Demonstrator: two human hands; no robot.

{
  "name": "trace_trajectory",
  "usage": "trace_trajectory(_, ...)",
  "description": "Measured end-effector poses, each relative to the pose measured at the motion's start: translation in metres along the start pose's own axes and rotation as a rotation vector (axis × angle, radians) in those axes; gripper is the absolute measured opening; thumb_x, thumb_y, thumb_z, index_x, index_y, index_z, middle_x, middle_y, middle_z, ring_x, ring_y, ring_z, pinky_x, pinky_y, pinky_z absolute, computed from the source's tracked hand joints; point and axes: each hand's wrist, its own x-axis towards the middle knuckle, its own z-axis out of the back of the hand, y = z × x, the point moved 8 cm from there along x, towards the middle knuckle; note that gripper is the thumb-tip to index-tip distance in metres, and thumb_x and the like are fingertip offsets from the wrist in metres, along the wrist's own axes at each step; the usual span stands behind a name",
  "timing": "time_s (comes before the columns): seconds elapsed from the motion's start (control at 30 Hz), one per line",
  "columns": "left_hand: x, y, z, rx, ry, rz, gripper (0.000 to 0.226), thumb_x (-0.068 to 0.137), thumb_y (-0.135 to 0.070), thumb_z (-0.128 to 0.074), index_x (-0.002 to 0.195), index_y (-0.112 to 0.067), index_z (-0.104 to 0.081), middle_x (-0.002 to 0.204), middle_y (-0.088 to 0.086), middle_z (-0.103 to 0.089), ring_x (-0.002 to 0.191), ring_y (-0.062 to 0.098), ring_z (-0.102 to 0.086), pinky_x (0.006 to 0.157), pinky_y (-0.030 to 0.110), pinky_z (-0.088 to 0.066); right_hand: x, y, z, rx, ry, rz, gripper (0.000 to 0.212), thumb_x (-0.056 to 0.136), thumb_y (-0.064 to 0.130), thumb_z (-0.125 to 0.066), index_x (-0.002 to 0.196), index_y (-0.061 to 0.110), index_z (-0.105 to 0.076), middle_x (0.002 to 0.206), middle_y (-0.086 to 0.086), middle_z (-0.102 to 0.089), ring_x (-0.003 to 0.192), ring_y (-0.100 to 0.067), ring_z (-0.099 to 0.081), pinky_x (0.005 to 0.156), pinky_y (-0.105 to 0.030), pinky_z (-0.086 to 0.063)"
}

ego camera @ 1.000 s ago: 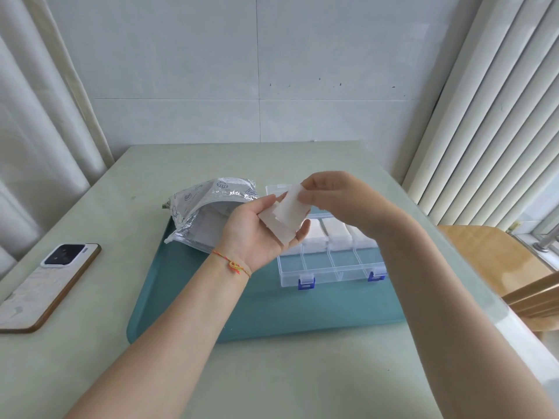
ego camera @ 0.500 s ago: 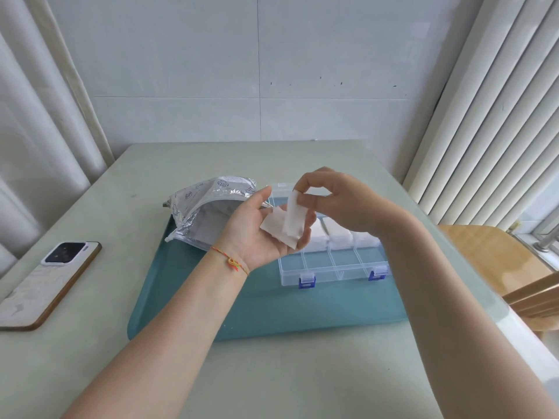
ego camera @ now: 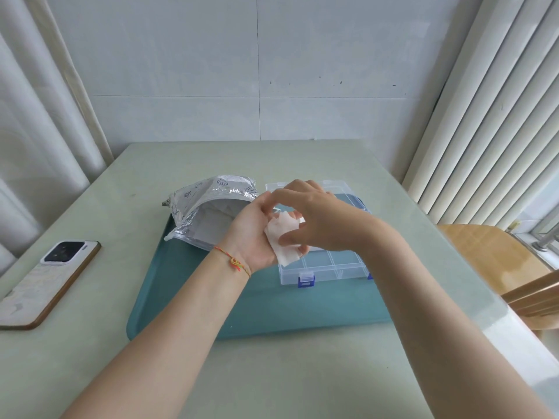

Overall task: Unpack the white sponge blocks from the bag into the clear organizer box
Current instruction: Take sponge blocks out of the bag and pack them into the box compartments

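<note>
Fingers [ego camera: 290,237] of the right hand [ego camera: 314,219] now curl over the white sponge blocks [ego camera: 282,240] cupped in the left hand [ego camera: 254,237], above the clear organizer box [ego camera: 323,267]; earlier one block stood lifted. Long axis runs down-right. Bag [ego camera: 205,213] lies left on the tray [ego camera: 193,297].

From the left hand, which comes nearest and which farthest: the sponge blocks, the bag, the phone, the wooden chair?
1. Sponge blocks: held in the left hand.
2. Bag: just behind it, on the tray.
3. Phone: far left on the table.
4. Wooden chair: far right, beyond the table.
</note>
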Motion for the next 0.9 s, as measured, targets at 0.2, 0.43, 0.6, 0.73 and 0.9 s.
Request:
trace_trajectory(0.2, 0.008, -0.003, 0.012, -0.097, -0.007, -0.005, 0.050, 0.102, -0.050, -0.029, 0.121, -0.014, -0.057, 0.132, 0.005, -0.047, 0.115, 0.025, -0.045, 0.087, 0.039, -0.040, 0.003, 0.002, 0.000, -0.012, -0.036, 0.023, 0.026, 0.081, 0.021, -0.073, 0.101, 0.031, -0.059, 0.109, 0.007, -0.044, 0.107, -0.013, -0.036, 0.096, -0.039, -0.040)
trace_trajectory(0.43, 0.010, -0.005, 0.019, -0.049, -0.079, -0.028, 0.038, 0.100, -0.049, -0.033, 0.124, -0.025, -0.049, 0.133, 0.001, -0.045, 0.117, 0.025, -0.046, 0.093, 0.039, -0.039, 0.005, 0.001, -0.003, -0.017, -0.027, 0.013, 0.038, 0.080, 0.018, -0.070, 0.113, 0.032, -0.059, 0.113, 0.005, -0.047, 0.105, -0.012, -0.035, 0.098, -0.039, -0.038)
trace_trajectory(0.6, 0.006, -0.007, 0.018, -0.127, -0.061, -0.058, 0.059, 0.100, -0.057, -0.032, 0.104, -0.010, -0.068, 0.141, 0.004, -0.051, 0.123, 0.027, -0.047, 0.116, 0.041, -0.022, 0.004, 0.000, -0.003, -0.024, -0.022, 0.011, 0.025, 0.082, 0.020, -0.070, 0.102, 0.030, -0.060, 0.117, 0.004, -0.047, 0.111, -0.014, -0.035, 0.099, -0.041, -0.037)
trace_trajectory(0.73, 0.004, -0.007, 0.018, -0.093, -0.102, -0.065, 0.042, 0.100, -0.041, -0.044, 0.095, -0.007, -0.068, 0.128, 0.004, -0.053, 0.117, 0.024, -0.049, 0.112, 0.034, -0.024, 0.005, 0.003, 0.000, -0.010, -0.071, 0.042, 0.025, 0.081, 0.019, -0.072, 0.090, 0.038, -0.057, 0.114, 0.004, -0.048, 0.110, -0.015, -0.038, 0.097, -0.041, -0.038)
trace_trajectory(0.9, 0.001, -0.013, 0.012, -0.025, -0.108, -0.133, 0.026, 0.093, -0.022, -0.055, 0.074, -0.010, -0.069, 0.086, 0.002, -0.058, 0.067, 0.017, -0.059, 0.061, 0.025, -0.046, 0.005, -0.007, 0.013, 0.079, -0.092, 0.024, 0.018, 0.088, 0.025, -0.071, 0.089, 0.040, -0.060, 0.115, 0.004, -0.051, 0.108, -0.013, -0.044, 0.094, -0.027, -0.035)
